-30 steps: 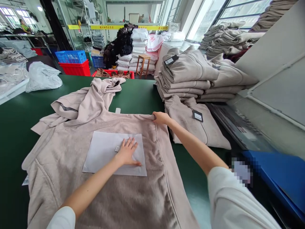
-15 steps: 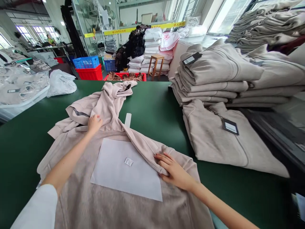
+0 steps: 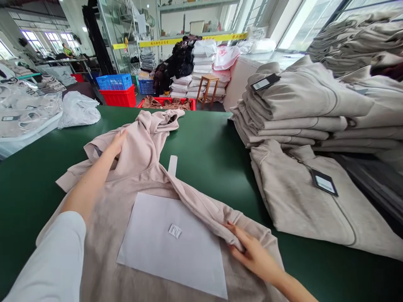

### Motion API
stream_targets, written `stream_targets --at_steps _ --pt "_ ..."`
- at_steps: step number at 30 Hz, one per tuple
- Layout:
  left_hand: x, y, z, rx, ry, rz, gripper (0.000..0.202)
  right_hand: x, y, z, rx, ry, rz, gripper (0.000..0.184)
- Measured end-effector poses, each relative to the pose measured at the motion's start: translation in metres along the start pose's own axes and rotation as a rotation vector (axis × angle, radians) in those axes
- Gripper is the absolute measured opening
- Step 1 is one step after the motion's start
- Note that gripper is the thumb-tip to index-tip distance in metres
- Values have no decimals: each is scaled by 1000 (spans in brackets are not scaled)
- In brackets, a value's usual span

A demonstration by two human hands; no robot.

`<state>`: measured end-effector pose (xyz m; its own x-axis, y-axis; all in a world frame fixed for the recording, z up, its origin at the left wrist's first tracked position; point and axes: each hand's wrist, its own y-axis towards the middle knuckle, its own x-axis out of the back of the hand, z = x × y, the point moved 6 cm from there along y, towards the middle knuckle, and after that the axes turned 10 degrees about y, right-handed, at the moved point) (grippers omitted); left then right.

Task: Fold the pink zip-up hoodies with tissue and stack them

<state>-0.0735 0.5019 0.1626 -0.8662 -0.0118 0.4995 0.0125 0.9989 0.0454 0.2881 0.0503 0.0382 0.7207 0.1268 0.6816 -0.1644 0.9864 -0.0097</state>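
Note:
A beige-pink jacket (image 3: 103, 251) lies spread over the green table, its upper part bunched toward the far side. My left hand (image 3: 117, 144) reaches to that bunched part and grips a fold; some of its fingers are hidden. Near the right side, my right hand (image 3: 250, 249) pinches the jacket's long folded edge between thumb and fingers. Between the two arms a white sheet (image 3: 147, 247) rests on the cloth, partly under that edge. On the sheet sits a small white printed sachet (image 3: 175, 231). Beyond the edge a pale strip (image 3: 172, 165) sticks out.
Folded beige jackets with black tags are stacked (image 3: 302, 100) at the right, and one folded jacket (image 3: 308, 197) lies in front. A plastic bag (image 3: 78, 110) and a tub (image 3: 37, 136) of bagged goods stand left. Red crates (image 3: 119, 97) and a wooden stool (image 3: 208, 79) are beyond the green table (image 3: 204, 147).
My left hand has moved farther away, up along the bunched cloth. My right hand has shifted right and nearer, drawing the folded edge with it. The view has tilted slightly.

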Motion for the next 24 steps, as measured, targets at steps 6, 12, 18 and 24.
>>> stream_targets --at_steps 6,12,18,24 --pt "84 -62 -55 -230 -352 -55 45 37 -28 -21 -38 -32 -210 41" --pt "173 -220 34 1 -69 126 44 21 -47 -20 116 -161 -8 26" --pt "183 -251 108 299 698 503 44 -3 -51 -16 166 -213 43 33" --pt "115 -175 77 163 607 17 56 -6 -36 -6 132 -225 -33 37"
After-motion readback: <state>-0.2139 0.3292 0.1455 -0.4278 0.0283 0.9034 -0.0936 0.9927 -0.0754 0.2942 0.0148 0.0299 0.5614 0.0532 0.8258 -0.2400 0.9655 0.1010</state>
